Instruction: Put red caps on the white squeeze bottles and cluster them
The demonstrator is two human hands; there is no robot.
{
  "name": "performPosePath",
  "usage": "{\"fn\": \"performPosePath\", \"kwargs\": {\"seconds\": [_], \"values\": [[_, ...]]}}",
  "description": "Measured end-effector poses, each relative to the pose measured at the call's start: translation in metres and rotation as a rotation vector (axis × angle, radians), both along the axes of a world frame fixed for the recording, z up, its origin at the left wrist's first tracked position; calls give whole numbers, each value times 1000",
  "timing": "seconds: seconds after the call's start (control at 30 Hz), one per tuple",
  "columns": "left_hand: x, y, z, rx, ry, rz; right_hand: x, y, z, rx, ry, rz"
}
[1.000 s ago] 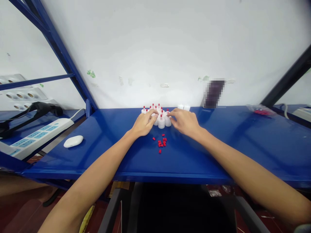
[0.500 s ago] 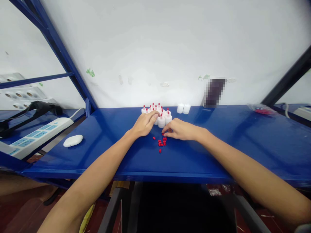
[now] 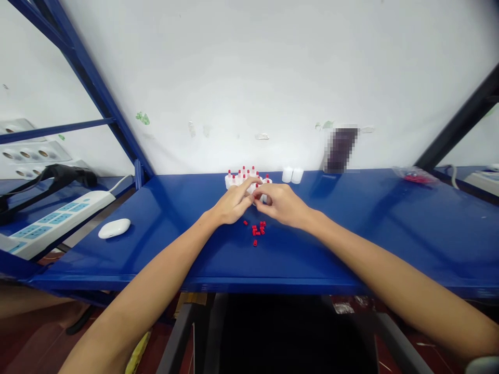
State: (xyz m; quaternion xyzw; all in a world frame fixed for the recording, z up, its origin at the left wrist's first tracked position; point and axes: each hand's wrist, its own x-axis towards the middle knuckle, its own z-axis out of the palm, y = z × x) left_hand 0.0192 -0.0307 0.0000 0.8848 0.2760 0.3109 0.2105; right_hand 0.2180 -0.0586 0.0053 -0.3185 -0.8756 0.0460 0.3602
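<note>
Several small white bottles with red caps [image 3: 229,179] stand in a cluster by the wall. My left hand [image 3: 232,204] curls around a white bottle at the near side of the cluster, its thumb and forefinger bent around the top; the fingers partly hide it. Against it, my right hand [image 3: 286,204] pinches a small red cap [image 3: 255,196] at that bottle, mostly covered by the fingertips. Just below the hands lie several loose red caps [image 3: 258,233] on the blue table [image 3: 331,249].
Two plain white bottles or cups [image 3: 292,175] stand right of the cluster. A dark blurred-out object [image 3: 341,149] leans on the wall. To the right is a plastic bag with red pieces [image 3: 417,175]; to the left, a white case [image 3: 114,228] and a power strip [image 3: 58,221].
My right hand has lifted from the loose caps with one cap and moved up to my left hand. My left hand stays at the bottles. The view has shifted slightly.
</note>
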Motion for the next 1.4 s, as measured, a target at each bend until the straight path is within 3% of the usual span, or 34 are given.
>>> {"fn": "performPosePath", "kwargs": {"seconds": [0.23,0.43,0.63,0.77,1.0,1.13,1.23,1.3,1.4], "values": [[2,2,-3,13,-41,-2,-5,-3,-5,-53,174,30],[7,5,-1,-152,-376,18,-6,-4,-9,-73,272,13],[6,7,6,-274,-625,130,-9,-14,2,-25,66,-1],[10,11,0,-377,-652,86,-9,-18,4,-81,90,84],[19,4,-9,-498,-571,-32,-8,-17,-2,32,-25,-6],[15,8,-12,-398,-472,124,5,-11,10,91,-56,-146],[10,11,-11,-273,-446,268,18,-3,17,-15,-350,-180],[8,11,-9,-224,-437,305,23,3,14,-93,-486,-180],[8,10,-8,-166,-392,319,26,12,2,-142,-520,-166]]}}
